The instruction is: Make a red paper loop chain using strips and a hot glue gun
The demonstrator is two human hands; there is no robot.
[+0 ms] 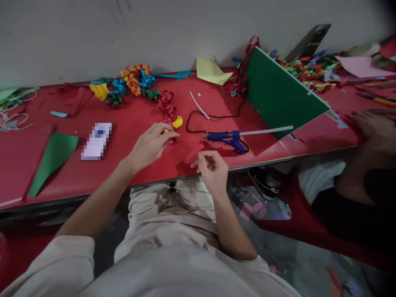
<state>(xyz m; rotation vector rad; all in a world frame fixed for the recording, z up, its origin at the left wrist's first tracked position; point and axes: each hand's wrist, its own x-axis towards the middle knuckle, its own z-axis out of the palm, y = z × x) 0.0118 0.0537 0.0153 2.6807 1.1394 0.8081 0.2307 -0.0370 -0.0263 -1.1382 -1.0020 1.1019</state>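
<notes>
Head view, left fingers (170,135) at yellow paper (178,122), right fingers (213,154) bent, both grips unclear, black shoe (261,180) with white swoosh (272,189)

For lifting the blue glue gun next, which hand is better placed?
Probably the right hand: it is near the glue gun, while the left hand is farther, by the yellow curled paper.

Pale short-sleeved shirt (182,268); cream drawstring trousers (144,204).

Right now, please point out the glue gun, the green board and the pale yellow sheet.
Glue gun (220,136): head view, on its blue body.
Green board (280,95): head view, on its broad face.
Pale yellow sheet (211,71): head view, near its middle.
</notes>
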